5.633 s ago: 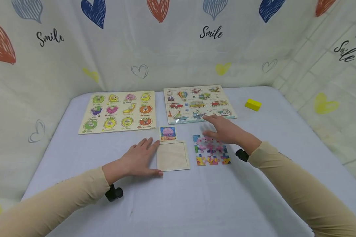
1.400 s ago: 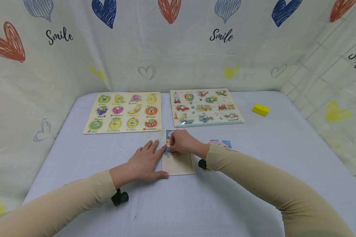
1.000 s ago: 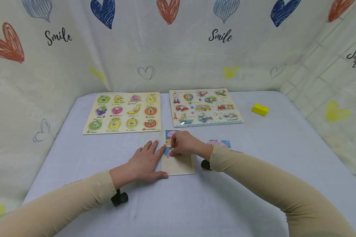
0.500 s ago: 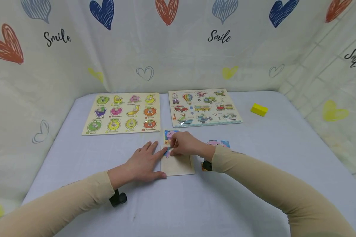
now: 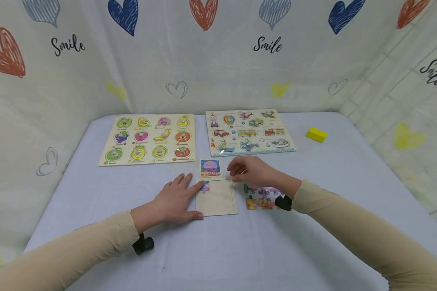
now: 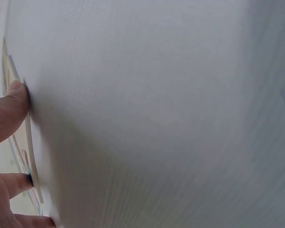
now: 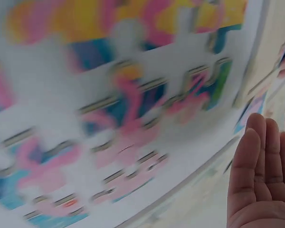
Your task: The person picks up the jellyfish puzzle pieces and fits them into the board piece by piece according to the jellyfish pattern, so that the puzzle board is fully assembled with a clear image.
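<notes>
My left hand (image 5: 165, 201) lies with fingers spread at the left side of a shallow wooden puzzle frame (image 5: 220, 203). Its index fingertip is right at the frame's upper left corner, and the thumb is by the lower edge. In that corner sits one jigsaw piece (image 5: 206, 188), blue and pink. Above the frame is a small jellyfish picture (image 5: 210, 167). My right hand (image 5: 255, 171) hovers right of that picture, fingers loosely bent and holding nothing. Loose jigsaw pieces (image 5: 259, 203) lie below it, partly covered by hand and wrist; the right wrist view shows several pieces (image 7: 135, 102) spaced apart.
Behind, on the white-clothed table (image 5: 204, 254), lie a fruit puzzle board (image 5: 151, 138) at left and a vehicle puzzle board (image 5: 253, 133) at right. A yellow block (image 5: 316, 135) is at the far right. A printed curtain (image 5: 218, 60) hangs behind the table.
My right hand went from the loose pieces to the frame's upper left corner, left a jigsaw piece there, and has drawn back right. The left hand has stayed by the frame.
</notes>
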Available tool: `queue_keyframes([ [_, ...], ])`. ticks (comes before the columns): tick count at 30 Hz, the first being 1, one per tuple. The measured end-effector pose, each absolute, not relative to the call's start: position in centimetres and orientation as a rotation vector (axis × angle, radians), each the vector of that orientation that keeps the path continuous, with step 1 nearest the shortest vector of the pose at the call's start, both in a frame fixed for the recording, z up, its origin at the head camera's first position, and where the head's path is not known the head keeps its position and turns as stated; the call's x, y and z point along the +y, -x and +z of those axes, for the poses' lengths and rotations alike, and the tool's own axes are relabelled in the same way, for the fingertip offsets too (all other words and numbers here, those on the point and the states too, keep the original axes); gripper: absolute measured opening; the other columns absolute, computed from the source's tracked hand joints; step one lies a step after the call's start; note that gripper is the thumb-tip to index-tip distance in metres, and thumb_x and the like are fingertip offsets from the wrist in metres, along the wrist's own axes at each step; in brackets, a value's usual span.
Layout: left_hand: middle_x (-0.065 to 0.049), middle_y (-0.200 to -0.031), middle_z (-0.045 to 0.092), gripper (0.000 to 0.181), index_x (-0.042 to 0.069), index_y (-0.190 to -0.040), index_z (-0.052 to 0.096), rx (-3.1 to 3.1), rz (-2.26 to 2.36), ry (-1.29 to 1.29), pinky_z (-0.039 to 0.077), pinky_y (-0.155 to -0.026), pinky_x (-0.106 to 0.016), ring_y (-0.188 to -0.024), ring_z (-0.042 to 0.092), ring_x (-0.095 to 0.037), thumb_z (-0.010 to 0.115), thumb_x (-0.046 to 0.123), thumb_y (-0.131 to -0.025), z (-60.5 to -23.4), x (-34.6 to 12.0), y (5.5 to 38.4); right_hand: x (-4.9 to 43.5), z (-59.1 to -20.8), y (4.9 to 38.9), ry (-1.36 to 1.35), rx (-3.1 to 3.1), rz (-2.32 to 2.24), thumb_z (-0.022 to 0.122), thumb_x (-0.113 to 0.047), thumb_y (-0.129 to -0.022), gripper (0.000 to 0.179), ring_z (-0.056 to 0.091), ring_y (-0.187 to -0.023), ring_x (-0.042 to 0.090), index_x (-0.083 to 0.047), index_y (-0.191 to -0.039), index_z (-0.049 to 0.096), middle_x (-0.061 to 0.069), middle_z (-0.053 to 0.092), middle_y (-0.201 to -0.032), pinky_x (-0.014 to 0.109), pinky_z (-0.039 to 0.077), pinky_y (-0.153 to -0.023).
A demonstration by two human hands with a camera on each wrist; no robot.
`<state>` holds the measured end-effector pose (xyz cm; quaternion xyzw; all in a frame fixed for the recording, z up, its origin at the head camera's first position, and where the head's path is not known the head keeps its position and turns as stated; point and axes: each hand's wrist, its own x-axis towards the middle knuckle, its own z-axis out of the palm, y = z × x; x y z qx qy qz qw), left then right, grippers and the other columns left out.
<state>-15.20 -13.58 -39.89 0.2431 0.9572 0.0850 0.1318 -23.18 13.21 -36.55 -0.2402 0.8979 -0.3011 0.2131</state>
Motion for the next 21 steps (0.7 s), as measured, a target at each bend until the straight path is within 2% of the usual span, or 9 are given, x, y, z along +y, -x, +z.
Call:
queue_keyframes([
  [6,-0.026,-0.163,0.032,0.092,0.017,-0.158,0.040,2.787,0.255,-0.720,0.040,-0.112,-0.065,-0.149,0.032,-0.049,0.072,0.063,-0.086,-39.8,-13.7,15.1,16.4,-36.8,23.6,0.674,2.578,-0.811,0.071,-0.008,-0.095,0.026,0.069,-0.103,0.021,-0.004,-0.120,0.068,0.009,0.073,-0.113,0.041,0.058,-0.096],
  [14,-0.025,-0.163,0.032,0.091,0.017,-0.158,0.041,2.788,0.258,-0.713,0.040,-0.112,-0.066,-0.150,0.031,-0.049,0.073,0.062,-0.085,-39.7,-13.7,15.0,19.5,-37.3,24.5,0.556,2.681,-0.672,0.072,-0.012,-0.095,0.031,0.066,-0.115,0.030,-0.005,-0.124,0.068,0.011,0.073,-0.120,0.049,0.052,-0.105],
  [21,-0.025,-0.163,0.032,0.091,0.018,-0.158,0.040,2.785,0.264,-0.707,0.039,-0.112,-0.066,-0.150,0.031,-0.049,0.073,0.062,-0.086,-39.8,-13.7,15.0,20.6,-37.8,24.9,0.496,2.662,-0.613,0.073,-0.014,-0.094,0.035,0.064,-0.114,0.031,-0.002,-0.127,0.068,0.014,0.072,-0.124,0.051,0.052,-0.104],
])
